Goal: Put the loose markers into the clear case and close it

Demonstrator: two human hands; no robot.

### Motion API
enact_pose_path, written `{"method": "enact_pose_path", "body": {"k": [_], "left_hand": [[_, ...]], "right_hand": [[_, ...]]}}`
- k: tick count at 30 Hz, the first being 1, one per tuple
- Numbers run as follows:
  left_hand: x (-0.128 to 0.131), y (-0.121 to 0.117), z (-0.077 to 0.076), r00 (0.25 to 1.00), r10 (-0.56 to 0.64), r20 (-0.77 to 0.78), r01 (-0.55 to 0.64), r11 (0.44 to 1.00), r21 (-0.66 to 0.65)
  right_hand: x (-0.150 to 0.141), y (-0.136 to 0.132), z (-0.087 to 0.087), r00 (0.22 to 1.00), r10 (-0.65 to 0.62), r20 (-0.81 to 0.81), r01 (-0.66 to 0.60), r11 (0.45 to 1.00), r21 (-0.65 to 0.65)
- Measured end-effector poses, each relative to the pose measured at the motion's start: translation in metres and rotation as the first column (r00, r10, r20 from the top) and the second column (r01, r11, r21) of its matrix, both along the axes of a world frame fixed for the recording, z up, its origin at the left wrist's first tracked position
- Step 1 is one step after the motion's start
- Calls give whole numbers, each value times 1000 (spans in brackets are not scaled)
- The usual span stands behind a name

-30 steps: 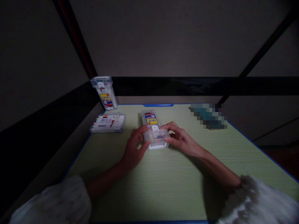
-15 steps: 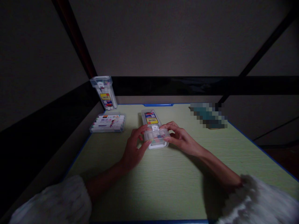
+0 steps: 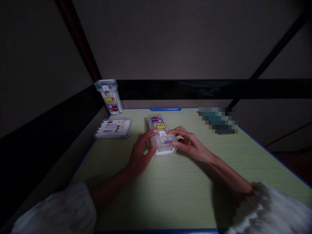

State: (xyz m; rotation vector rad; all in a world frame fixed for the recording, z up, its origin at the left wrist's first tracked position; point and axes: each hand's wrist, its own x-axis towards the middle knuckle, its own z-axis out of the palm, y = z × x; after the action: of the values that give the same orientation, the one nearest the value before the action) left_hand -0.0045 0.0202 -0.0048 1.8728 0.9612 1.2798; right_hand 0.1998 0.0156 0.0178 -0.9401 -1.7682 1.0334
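Note:
A clear plastic marker case with a yellow label lies flat in the middle of the green table, its near end toward me. My left hand grips the left side of that near end, fingers curled round it. My right hand grips the right side the same way. Coloured marker caps show through the lid between my fingertips. Both forearms rest low over the table, in white fuzzy sleeves.
A second marker case lies flat at the table's back left. A third case stands upright in the back-left corner against a dark rail. A blurred teal object sits at the back right. The room is dim.
Both hands stay on the case's near end; the fingers shift only slightly. The case has not moved on the table.

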Motion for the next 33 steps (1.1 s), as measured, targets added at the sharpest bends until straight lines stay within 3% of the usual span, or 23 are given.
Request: {"method": "enact_pose_path", "body": {"k": [18,33], "left_hand": [[2,-2,2,998,29,50,-26,998,-49],[4,-1,8,986,30,163,-2,986,-167]], "right_hand": [[-1,0,-4,996,-30,-85,25,998,-55],[0,1,-6,994,-52,-92,49,998,-38]]}}
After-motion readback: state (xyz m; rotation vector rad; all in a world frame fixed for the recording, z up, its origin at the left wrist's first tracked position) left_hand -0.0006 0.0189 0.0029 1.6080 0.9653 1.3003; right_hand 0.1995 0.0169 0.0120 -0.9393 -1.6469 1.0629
